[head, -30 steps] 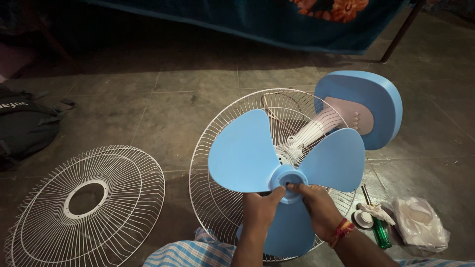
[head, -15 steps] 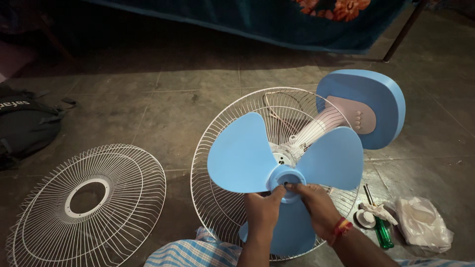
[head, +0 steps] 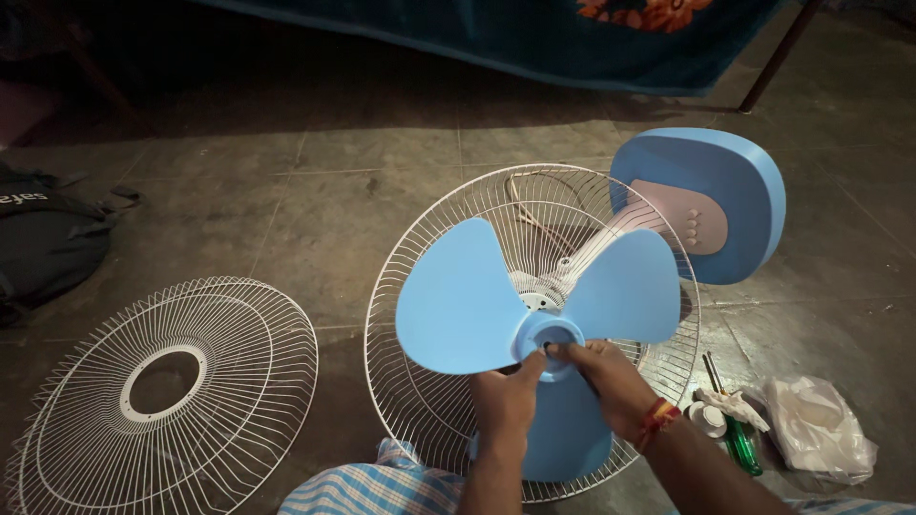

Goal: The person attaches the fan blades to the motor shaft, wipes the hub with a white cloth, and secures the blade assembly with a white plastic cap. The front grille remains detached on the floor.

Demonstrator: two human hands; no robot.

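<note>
Blue fan blade (head: 496, 305), pinched at its hub by left hand (head: 504, 401) and right hand (head: 611, 381), has been raised slightly off the rear grille (head: 429, 420).

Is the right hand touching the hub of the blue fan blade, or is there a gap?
Touching. In the head view, the right hand has its fingertips on the round hub of the blue fan blade, with no gap visible.

Blue fan blade (head: 458, 305), white wire grille (head: 162, 391), green screwdriver (head: 739, 446)
</note>
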